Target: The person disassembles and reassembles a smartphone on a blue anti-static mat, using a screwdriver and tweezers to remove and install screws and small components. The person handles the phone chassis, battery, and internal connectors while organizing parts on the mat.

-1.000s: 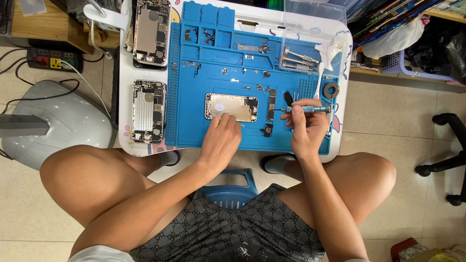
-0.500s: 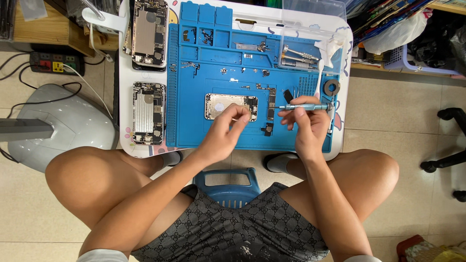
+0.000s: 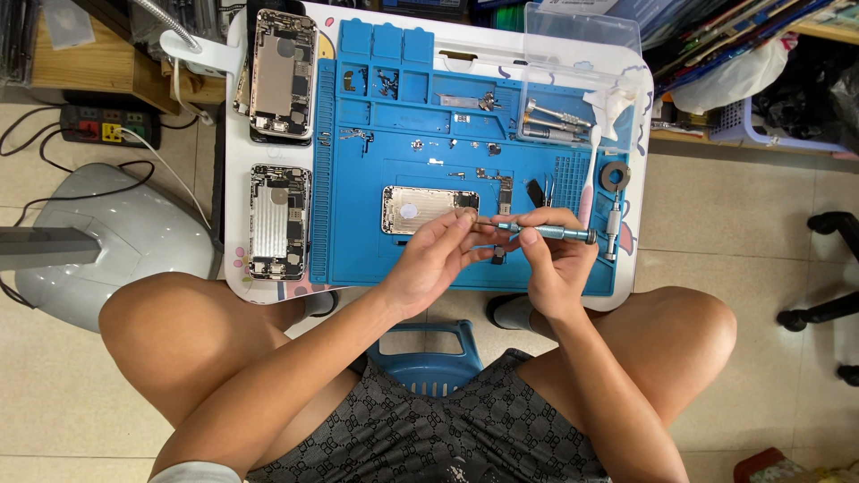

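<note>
- The right hand (image 3: 553, 259) holds a thin grey-blue screwdriver (image 3: 546, 233); its fingers are closed around the handle, and the tool lies almost flat, with the tip pointing to 9 o'clock.
- The left hand (image 3: 438, 259) meets the tip of the screwdriver; its thumb and first finger are pressed together at the tip, but I cannot tell if a small part is between them.
- Both hands hover over the lower middle of the blue work mat (image 3: 358, 179), which covers most of the small white bench (image 3: 233, 170).
- A stripped phone housing (image 3: 420, 207), silver in colour, lies on the mat just at 10 o'clock from the left hand, and the fingertips are near its right end.
- Small dark parts and screws lie on the mat at 12 o'clock from the hands.
- At 9 o'clock, beside the mat, two more opened phones (image 3: 279, 219) lie one above the other on the bench.
- At 1 o'clock, a clear plastic box (image 3: 582, 27) stands near several metal tools (image 3: 555, 116) at the far right corner of the mat.
- A second screwdriver (image 3: 611, 228) lies upright in the picture at the right edge of the mat, just beside the handle end of the held one.
- The person sits on a blue stool (image 3: 428, 353), with the knees on both sides under the bench.
</note>
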